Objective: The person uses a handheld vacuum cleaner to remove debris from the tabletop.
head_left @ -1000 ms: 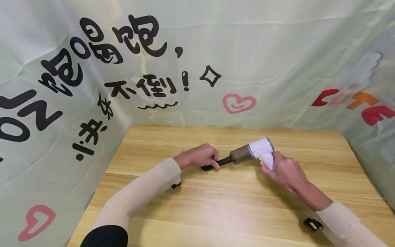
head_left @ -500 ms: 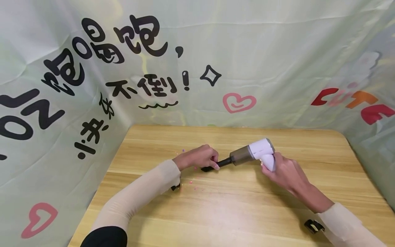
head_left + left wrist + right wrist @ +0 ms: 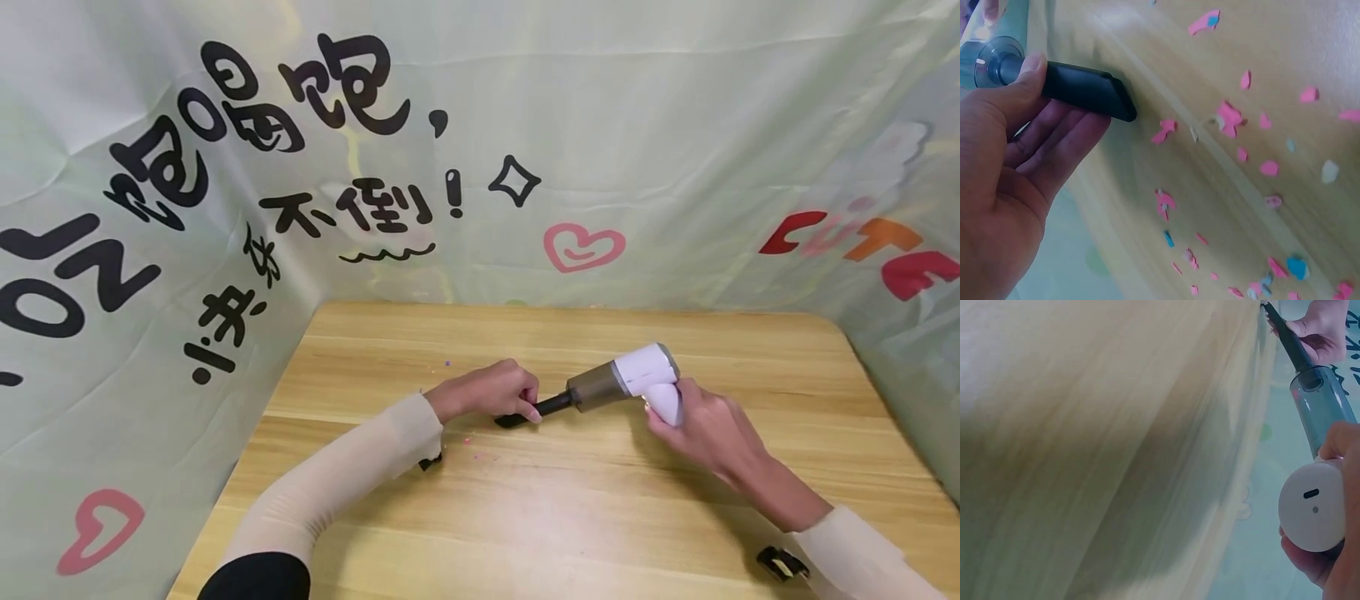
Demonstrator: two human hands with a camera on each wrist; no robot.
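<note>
A handheld vacuum cleaner (image 3: 647, 369) is held tilted above the table, with a white body, a smoky see-through dust cup (image 3: 1322, 403) and a black flat nozzle (image 3: 1085, 90). My right hand (image 3: 712, 429) grips its white handle. At the other end, my left hand (image 3: 498, 390) pinches the nozzle between thumb and fingers, the slanted tip sticking out past them. Small pink, blue and pale scraps (image 3: 1230, 119) lie scattered on the wood beside the tip. In the head view, the left hand and forearm hide some of that area.
The wooden table (image 3: 570, 517) is edged at the back and sides by a pale printed cloth (image 3: 675, 167) with black writing and hearts. Small black devices show at both wrists, one near the right sleeve (image 3: 847, 542).
Both hands and the vacuum cleaner have shifted slightly right and towards the near side. Both grips stay the same. The head view has also shifted a little.
</note>
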